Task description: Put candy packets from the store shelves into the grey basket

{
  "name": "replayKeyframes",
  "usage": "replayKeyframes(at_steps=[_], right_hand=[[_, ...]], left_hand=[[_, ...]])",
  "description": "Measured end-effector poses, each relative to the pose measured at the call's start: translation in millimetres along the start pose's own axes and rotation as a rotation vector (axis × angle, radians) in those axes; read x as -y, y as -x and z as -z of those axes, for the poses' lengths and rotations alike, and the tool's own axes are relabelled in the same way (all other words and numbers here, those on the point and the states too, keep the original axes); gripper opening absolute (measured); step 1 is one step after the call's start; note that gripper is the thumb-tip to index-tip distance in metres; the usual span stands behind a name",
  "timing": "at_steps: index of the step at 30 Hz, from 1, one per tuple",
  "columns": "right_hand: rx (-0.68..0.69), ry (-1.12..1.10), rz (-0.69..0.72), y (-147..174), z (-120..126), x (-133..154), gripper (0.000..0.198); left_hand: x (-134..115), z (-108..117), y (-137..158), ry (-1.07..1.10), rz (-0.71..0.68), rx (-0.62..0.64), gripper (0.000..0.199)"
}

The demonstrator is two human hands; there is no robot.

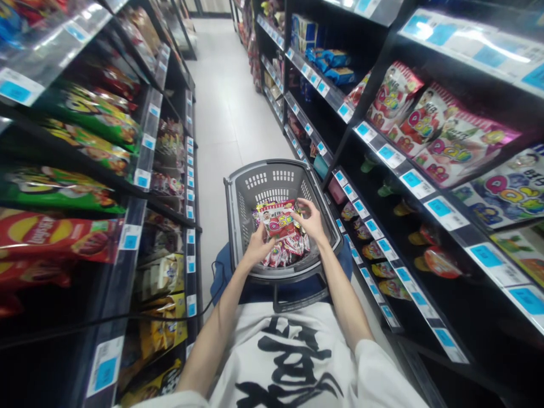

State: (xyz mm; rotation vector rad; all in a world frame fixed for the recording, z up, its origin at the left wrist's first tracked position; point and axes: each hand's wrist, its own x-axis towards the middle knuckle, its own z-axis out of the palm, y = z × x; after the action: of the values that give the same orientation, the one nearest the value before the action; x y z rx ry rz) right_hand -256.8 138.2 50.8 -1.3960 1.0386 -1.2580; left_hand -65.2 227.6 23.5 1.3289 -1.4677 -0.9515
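A shiny red and white bag of gummy candy (278, 221) is held between my two hands, over the inside of a grey shopping basket (230, 215). My left hand (258, 247) grips the bag's lower left side. On the right side, my right hand (310, 220) has its thumb on the bag's front and its fingers curled at the edge. Beneath lie other small candy packs (276, 256), red, white and purple, partly hidden by the bag. The basket rests on my lap, its handle (278, 303) folded toward me.
Shelves of snack bags (80, 153) line the left side. To the right, a shelf (442, 212) carries larger gummy candy bags (463, 141), with jelly cups (440, 262) lower down. A dark cable (170, 318) crosses at left. Pale floor (219, 107) runs ahead between them.
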Motion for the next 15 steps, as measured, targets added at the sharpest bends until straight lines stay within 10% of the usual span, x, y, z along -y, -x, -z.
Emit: replayKeyframes(at_steps=[5,15], right_hand=[[0.248,-0.147,-0.125,2.5,-6.4,-6.0,0.045],[0.158,-0.135,-0.189,1.7,1.2,-15.0,0.044]], left_hand=[[3.5,-0.1,-1.4,-0.094,-0.022,-0.036,0.054],[11.3,1.4,-1.7,-0.346,-0.209,-0.105,0.073]])
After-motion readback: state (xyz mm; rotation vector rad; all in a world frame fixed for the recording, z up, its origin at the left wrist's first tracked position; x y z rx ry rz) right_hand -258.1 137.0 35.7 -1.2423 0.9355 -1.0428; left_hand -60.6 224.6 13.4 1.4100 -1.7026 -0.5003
